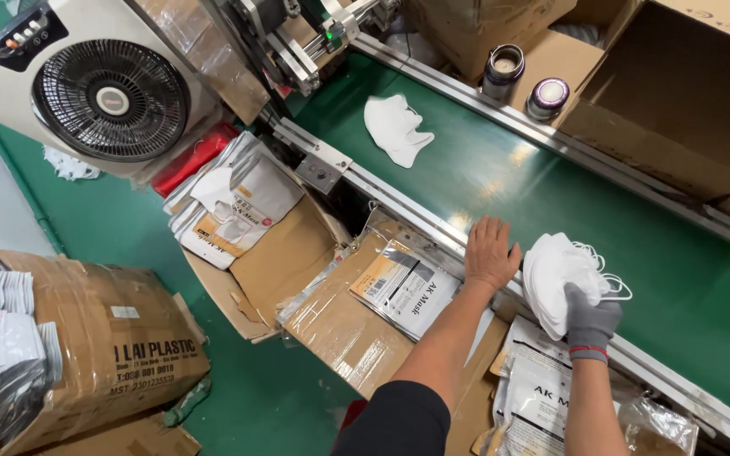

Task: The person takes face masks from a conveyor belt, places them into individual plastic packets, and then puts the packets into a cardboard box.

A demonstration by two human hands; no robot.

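Observation:
My right hand (589, 323), in a grey glove, grips a stack of white face masks (555, 277) over the near edge of the green conveyor belt (500, 169). My bare left hand (490, 252) rests flat, fingers spread, on the belt's metal rail, holding nothing. One single white mask (394, 127) lies further up the belt. A flat printed mask pouch (405, 287) lies on a cardboard box (340, 321) just left of my left hand. More pouches (538, 393) sit below my right hand.
A white fan unit (103, 89) stands at the upper left. A pile of pouches (234, 198) fills an open box beneath it. A taped carton (103, 338) stands at lower left. Two round cans (525, 80) and open cartons (686, 101) lie beyond the belt.

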